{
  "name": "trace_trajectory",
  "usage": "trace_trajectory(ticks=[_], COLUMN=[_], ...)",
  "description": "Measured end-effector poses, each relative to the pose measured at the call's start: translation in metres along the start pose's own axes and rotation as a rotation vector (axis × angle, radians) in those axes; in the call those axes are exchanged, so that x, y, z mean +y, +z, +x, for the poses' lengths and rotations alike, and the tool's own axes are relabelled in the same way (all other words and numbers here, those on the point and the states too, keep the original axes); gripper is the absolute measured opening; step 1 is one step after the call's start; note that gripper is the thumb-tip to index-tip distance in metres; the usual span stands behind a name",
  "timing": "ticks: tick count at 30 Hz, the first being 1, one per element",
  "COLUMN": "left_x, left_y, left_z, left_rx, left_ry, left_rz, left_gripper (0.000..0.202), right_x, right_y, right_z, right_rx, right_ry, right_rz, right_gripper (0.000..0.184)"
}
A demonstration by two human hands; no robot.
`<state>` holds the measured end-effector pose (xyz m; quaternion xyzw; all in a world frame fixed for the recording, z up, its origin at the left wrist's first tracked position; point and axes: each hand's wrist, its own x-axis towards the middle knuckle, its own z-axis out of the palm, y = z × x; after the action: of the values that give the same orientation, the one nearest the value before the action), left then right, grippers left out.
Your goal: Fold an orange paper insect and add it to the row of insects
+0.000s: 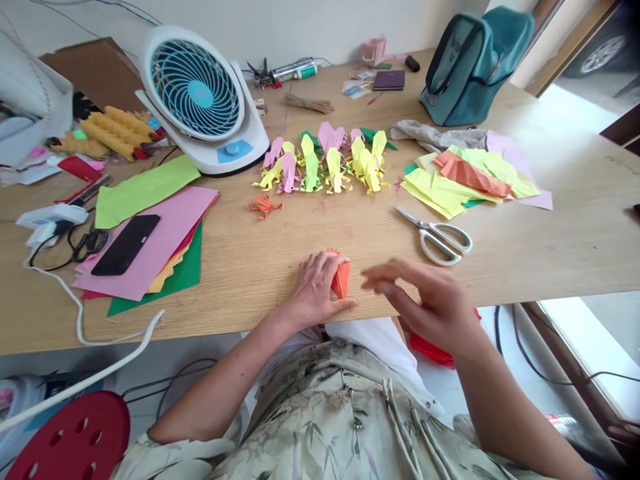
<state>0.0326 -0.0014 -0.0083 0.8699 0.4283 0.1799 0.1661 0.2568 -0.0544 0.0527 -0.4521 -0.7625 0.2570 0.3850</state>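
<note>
My left hand (316, 287) rests on the wooden table (550, 240) near its front edge, fingers pressed down on a folded orange paper piece (342, 277). My right hand (425, 300) hovers just to the right of it, fingers stretched out and slightly blurred, holding nothing. Behind them stands a row of several folded paper figures (325, 163) in yellow, pink and green, with one small orange figure (264, 205) in front of the row at the left.
Scissors (440, 237) lie right of centre. Coloured sheets (150, 247) with a black phone (126, 244) lie at the left, folded sheets (470, 177) at the right. A white fan (200, 100) and teal bag (475, 63) stand behind. A red stool (70, 437) is below.
</note>
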Motion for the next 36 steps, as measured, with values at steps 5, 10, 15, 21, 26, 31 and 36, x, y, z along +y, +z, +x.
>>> trace_trajectory(ticks=[5,10,15,21,26,31,36], left_x=[-0.001,-0.001,-0.002,-0.006,-0.011,-0.015,-0.024], left_y=[0.004,0.003,0.006,0.004,-0.009,-0.018,-0.014], left_z=[0.0,0.0,-0.001,0.0,0.014,0.029,0.032], left_rx=[0.095,0.094,0.126,0.287,0.201,0.235,0.194], left_ry=[-0.007,-0.021,-0.022,-0.139,-0.272,-0.26,-0.297], left_rz=[-0.088,-0.139,-0.155,-0.427,-0.856,-0.734,-0.783], left_gripper=[0.101,0.12,0.137,0.125,0.077,0.051,0.038], right_x=[0.042,0.035,0.035,0.055,0.055,0.053,0.057], right_y=[0.043,0.061,0.059,0.061,0.065,0.067,0.069], right_z=[0.046,0.056,0.056,0.058,0.065,0.067,0.066], right_rx=[-0.063,-0.19,-0.189,-0.092,0.023,0.072,0.063], right_ry=[0.204,0.304,0.307,0.359,0.442,0.496,0.488], right_rz=[-0.274,-0.458,-0.164,0.473,0.76,0.815,0.803], right_gripper=[0.017,0.016,0.009,0.031,0.049,0.06,0.066])
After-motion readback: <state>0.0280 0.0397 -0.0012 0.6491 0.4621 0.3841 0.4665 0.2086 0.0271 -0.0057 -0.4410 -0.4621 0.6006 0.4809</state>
